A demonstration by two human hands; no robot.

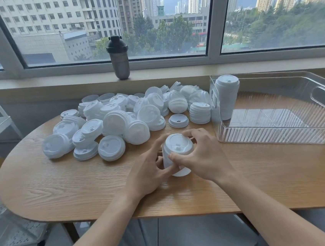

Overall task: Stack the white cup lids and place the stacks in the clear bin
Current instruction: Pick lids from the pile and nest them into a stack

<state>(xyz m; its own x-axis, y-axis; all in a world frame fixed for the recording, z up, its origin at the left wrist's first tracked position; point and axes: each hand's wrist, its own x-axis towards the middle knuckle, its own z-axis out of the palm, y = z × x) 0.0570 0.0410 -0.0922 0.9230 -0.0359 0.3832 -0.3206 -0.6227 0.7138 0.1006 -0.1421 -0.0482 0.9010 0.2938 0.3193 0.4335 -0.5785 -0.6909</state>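
here both hands (179, 161) hold a plain, unlabelled lid stack (177, 151).

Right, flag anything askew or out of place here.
Nothing damaged. The loose lids lie jumbled, many tipped on edge, and the held stack leans slightly between left hand and right hand.

A single head-worn wide-angle view looks forward and down from close above the oval light-wood table (68, 185), facing the windows beyond its far edge.
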